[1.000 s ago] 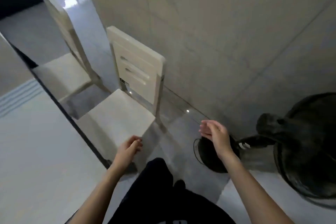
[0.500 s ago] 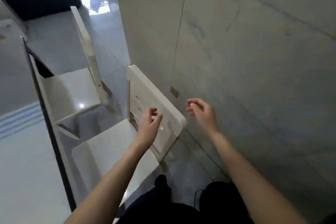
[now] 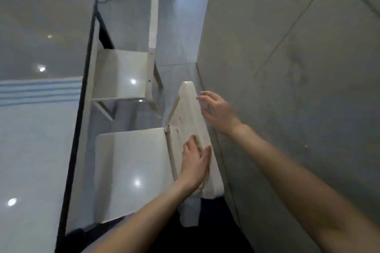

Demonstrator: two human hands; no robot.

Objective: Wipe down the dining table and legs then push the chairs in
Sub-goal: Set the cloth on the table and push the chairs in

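Both bare arms reach forward from the bottom of the view, the 2 forearms running roughly side by side. The left forearm rises from the lower left. The left hand lies palm down, its 4 fingers straight and close together and its thumb spread out to the right. The right forearm comes in from the lower right. The right hand is further ahead, palm turned leftward, fingers loosely spread and slightly bent. It seems to grip nothing, though its palm side is hidden.
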